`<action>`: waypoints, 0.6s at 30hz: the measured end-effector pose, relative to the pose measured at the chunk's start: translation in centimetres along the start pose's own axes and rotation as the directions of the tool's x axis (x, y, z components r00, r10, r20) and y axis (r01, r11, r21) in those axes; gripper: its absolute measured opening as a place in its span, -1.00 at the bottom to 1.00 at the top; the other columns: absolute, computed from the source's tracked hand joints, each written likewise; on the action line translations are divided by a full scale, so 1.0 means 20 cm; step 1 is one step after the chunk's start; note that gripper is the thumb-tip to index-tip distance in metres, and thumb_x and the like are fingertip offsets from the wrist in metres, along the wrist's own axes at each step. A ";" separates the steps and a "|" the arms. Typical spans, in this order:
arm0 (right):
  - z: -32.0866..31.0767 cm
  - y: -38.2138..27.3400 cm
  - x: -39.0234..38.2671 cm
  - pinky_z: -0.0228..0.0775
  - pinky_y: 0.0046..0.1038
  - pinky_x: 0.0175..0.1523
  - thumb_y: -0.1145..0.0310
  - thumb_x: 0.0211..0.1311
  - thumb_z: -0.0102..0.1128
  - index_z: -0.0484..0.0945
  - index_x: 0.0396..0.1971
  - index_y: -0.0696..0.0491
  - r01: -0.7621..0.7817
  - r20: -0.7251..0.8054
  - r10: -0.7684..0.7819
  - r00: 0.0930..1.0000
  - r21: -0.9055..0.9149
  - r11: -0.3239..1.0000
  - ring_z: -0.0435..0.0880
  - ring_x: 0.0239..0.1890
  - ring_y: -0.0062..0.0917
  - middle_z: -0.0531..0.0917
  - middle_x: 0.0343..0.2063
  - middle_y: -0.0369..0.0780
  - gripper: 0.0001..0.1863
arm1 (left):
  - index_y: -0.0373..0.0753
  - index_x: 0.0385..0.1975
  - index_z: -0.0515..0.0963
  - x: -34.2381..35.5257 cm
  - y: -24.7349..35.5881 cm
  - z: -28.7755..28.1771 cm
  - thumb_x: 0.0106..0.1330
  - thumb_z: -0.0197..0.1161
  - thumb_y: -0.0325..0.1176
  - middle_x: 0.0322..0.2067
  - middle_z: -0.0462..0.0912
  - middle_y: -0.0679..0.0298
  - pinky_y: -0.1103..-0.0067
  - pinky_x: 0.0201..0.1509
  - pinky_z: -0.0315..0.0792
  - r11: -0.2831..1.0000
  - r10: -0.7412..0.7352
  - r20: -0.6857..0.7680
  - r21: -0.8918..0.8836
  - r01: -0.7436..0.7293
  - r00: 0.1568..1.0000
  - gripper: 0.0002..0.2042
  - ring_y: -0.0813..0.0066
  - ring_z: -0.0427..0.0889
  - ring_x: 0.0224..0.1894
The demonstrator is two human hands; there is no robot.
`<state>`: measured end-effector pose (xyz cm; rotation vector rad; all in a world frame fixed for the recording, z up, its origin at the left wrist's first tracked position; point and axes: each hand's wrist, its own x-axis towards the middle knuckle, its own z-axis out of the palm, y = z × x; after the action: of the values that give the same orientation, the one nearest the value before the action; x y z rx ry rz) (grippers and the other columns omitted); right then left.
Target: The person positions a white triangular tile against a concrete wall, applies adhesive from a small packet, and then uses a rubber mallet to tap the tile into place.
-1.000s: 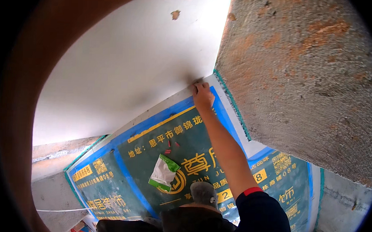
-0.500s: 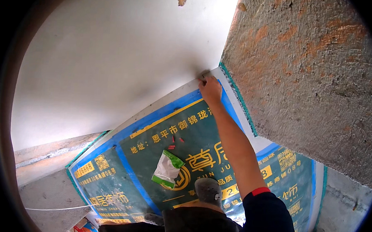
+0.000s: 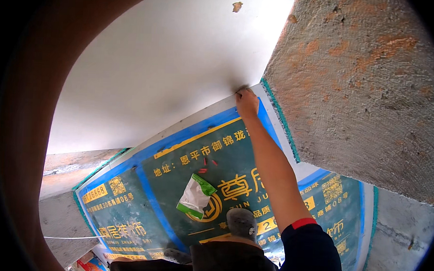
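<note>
1. The right hand [image 3: 248, 104] reaches beyond the far edge of the printed green floor sheet [image 3: 168, 191], near its far right corner.
2. Its fingers [image 3: 241, 94] are bunched low against the white panel [image 3: 171, 65]; whether they are clamped on something small or merely pressed together, I cannot tell. A dark patch by the tips may be shadow.
3. The white panel rises along the sheet's far edge, beyond the blue tape [image 3: 190, 134], and meets the rough wall [image 3: 359, 103] close to the hand.
4. The left hand does not show, so its fingers cannot be judged.
5. On the sheet, inward from the far edge, lie small red pieces [image 3: 203, 170], with a white-and-green packet [image 3: 195, 195] just nearer the person.
6. The step in hand appears to be close fingertip work at the panel's foot.
7. The next move seems to call for steady, precise fingertip pressure there, without knocking the panel.
</note>
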<state>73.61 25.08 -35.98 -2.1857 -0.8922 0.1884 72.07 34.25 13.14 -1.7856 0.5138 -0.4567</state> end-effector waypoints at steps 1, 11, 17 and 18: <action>-0.02 0.00 0.00 0.53 -0.15 -0.09 0.24 0.19 0.31 0.69 -0.34 0.06 0.018 -0.002 -0.018 1.000 0.007 1.000 0.68 -0.20 -0.14 0.69 -0.26 -0.11 -0.80 | -0.14 -0.40 0.70 0.01 0.00 -0.01 0.15 0.22 -0.34 -0.21 0.67 0.37 0.51 0.29 0.29 1.000 -0.011 0.010 -0.028 0.012 1.000 -0.87 0.41 0.58 -0.01; -0.18 0.10 -0.20 0.52 -0.17 -0.10 0.27 0.23 0.29 0.68 -0.24 0.08 0.020 -0.062 -0.016 0.998 0.060 0.998 0.67 -0.23 -0.18 0.66 -0.25 -0.11 -0.79 | -0.21 0.07 0.59 -0.77 0.46 -0.61 0.31 0.26 -0.48 0.25 0.51 0.25 0.27 0.53 0.17 0.750 -0.035 0.292 -0.624 0.218 0.956 -0.68 0.32 0.38 0.39; -0.07 0.02 -0.08 0.51 -0.20 -0.06 0.26 0.27 0.26 0.70 -0.26 -0.05 -0.024 -0.006 0.024 1.000 -0.026 0.999 0.67 -0.13 -0.23 0.67 -0.20 -0.23 -0.85 | -0.20 0.07 0.58 -0.87 0.27 -0.64 0.23 0.29 -0.48 0.24 0.51 0.19 0.23 0.51 0.23 0.793 -0.134 0.345 -0.525 0.309 0.929 -0.63 0.31 0.36 0.41; -0.06 0.01 -0.07 0.51 -0.20 -0.06 0.25 0.27 0.26 0.71 -0.27 -0.06 -0.050 -0.010 0.049 0.999 -0.019 0.999 0.67 -0.12 -0.23 0.67 -0.20 -0.25 -0.86 | -0.19 0.02 0.59 -0.84 0.22 -0.61 0.22 0.28 -0.47 0.20 0.52 0.20 0.25 0.48 0.23 0.763 -0.191 0.333 -0.541 0.353 0.923 -0.66 0.31 0.38 0.37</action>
<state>73.12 23.36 -35.41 -2.2260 -0.8383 0.1940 50.84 32.89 11.31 -2.5137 0.2080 -0.2598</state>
